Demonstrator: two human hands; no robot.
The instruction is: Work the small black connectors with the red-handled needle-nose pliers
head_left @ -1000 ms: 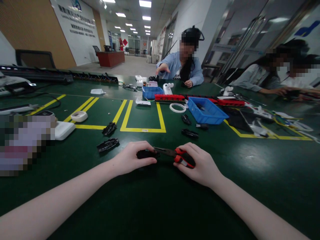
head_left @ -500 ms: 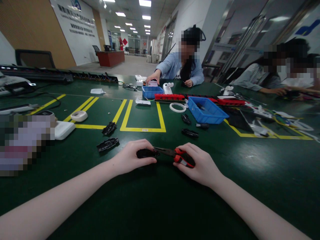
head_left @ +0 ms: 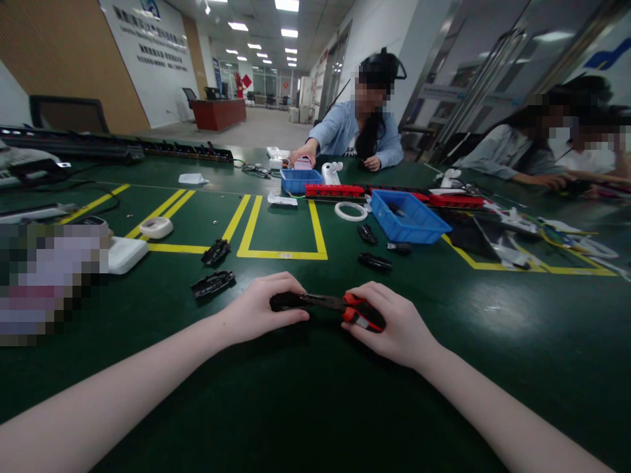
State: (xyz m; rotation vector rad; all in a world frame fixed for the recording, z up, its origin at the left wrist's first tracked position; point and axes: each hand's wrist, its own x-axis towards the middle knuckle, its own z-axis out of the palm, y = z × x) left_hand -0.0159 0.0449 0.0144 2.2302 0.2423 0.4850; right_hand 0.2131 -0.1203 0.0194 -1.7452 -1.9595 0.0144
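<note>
My left hand is closed around a small black plastic part, held just above the green table. In my right hand is a pair of long-nose pliers with red and black handles. The plier jaws point left and meet the right end of the black part; whether they grip it I cannot tell. Two black plastic pieces lie beyond my left hand. Beyond my right hand rest several more, among them a black shell-like piece.
A blue bin with dark parts stands beyond my right hand, beside a roll of white tape. Red strips lie behind. A white box sits at left. Across the table a person reaches over a smaller blue bin.
The plier jaws have shifted very slightly at the end of the black part. Both hands stay nearly in place, still holding the same things.
</note>
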